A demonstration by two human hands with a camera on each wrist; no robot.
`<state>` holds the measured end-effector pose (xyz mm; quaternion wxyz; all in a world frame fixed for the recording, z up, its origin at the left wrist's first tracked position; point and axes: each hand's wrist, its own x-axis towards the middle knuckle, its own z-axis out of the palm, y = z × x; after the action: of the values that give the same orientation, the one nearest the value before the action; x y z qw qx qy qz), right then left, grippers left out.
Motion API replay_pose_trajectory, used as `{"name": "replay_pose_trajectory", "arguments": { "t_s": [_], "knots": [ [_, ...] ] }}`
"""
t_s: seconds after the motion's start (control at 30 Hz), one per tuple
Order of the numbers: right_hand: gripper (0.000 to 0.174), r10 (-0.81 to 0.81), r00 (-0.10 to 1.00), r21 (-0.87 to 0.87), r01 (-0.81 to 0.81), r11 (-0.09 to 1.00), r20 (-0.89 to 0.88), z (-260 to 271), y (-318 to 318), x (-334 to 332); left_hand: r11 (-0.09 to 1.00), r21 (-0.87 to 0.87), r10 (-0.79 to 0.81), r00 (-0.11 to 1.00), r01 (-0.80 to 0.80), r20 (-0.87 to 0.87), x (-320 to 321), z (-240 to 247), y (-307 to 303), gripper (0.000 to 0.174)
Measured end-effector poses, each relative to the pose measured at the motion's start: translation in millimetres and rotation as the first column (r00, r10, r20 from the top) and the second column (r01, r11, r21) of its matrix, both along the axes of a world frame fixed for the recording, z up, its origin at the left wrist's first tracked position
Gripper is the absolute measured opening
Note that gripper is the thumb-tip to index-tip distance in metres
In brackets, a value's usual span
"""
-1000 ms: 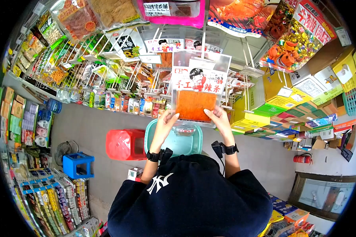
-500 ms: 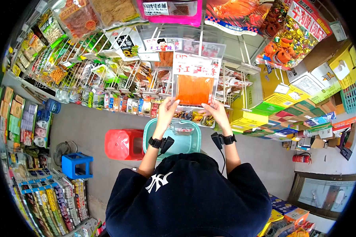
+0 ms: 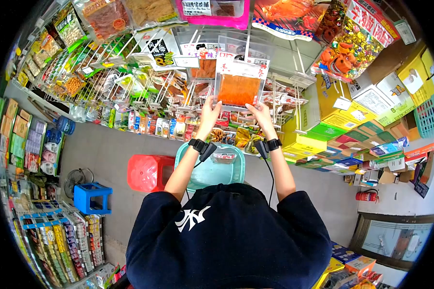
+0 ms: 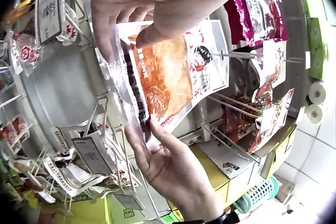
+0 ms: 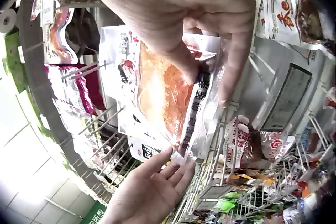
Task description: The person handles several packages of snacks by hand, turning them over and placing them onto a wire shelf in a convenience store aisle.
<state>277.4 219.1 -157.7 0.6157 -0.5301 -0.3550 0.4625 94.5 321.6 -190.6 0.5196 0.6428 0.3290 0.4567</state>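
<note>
A clear packet of orange-red spicy strips (image 3: 239, 89) with a white printed label is held up flat in front of the hanging rack. My left hand (image 3: 209, 115) pinches its lower left corner, thumb on the front and fingers behind. At the lower right corner, my right hand (image 3: 261, 117) pinches it the same way. The left wrist view shows both thumbs over the packet's (image 4: 168, 77) bottom edge. A metal display hook (image 4: 239, 55) overlaps the packet's top end in that view. Similar packets (image 3: 203, 60) hang behind and to the left.
Rows of wire hooks with snack bags (image 3: 154, 50) fill the rack. Below stand a teal basket (image 3: 182, 176) with a packet inside and a red stool (image 3: 147, 173). Yellow cartons (image 3: 299, 142) are stacked at right. A blue stool (image 3: 89, 197) is at left.
Both hands have moved forward and up in the head view, carrying the packet closer to the rack and its hooks. The arms are more stretched out.
</note>
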Motion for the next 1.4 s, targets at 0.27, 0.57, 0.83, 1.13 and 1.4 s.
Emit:
{"name": "replay_pose_trajectory", "arguments": {
  "t_s": [0.27,0.57,0.83,1.13,1.4],
  "knots": [
    [0.034,-0.126,0.985,-0.025,0.130,0.991,0.117,-14.5,10.9,10.3,0.998,0.058,0.024,0.996,-0.019,-0.089,4.1,1.7,1.5,0.042],
    [0.037,-0.262,0.949,0.031,0.260,0.965,0.175,-63.8,4.2,31.6,0.995,-0.026,-0.093,0.996,0.093,-0.010,-8.2,10.6,-9.4,0.031],
    [0.024,-0.197,0.976,0.089,0.189,0.978,0.093,-61.5,-46.0,5.7,0.964,-0.121,-0.231,0.972,0.235,0.050,-46.8,-8.6,-41.2,0.023],
    [0.024,-0.266,0.951,0.053,0.261,0.964,0.157,-76.5,-78.9,-16.8,0.960,-0.217,-0.188,0.982,0.178,-0.029,-81.9,-41.0,-69.2,0.021],
    [0.028,0.242,0.830,-0.461,0.021,0.887,0.502,-188.4,-125.5,-25.4,0.899,-0.398,-0.328,0.884,0.183,-0.334,-142.8,-124.0,-82.2,0.032]
  ]
}}
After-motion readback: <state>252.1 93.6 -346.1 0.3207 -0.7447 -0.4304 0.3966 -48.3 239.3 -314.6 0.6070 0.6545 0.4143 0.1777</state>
